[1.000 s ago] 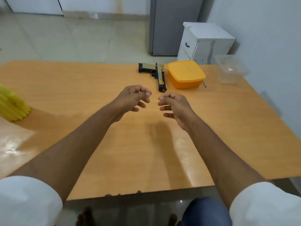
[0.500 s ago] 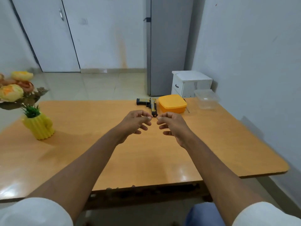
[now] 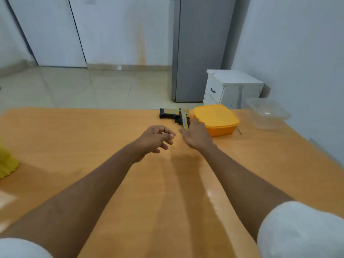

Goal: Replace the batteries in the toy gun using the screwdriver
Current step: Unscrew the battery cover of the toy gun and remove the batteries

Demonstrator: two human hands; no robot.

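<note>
Table (image 3: 93,136): toy gun (image 3: 173,116), orange container (image 3: 216,119)

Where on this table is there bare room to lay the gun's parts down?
Bare wood lies between the forearms, and on the left between the left hand and the yellow pot. The far right corner is crowded: toy gun, orange box, clear tub, with the right hand reaching in.

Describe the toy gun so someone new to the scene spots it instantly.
Start at the orange wooden table and look to its far edge, just left of the orange lidded box. The toy gun lies flat there, with the right hand reaching to its near end. It is the only black and yellowish thing there.
</note>
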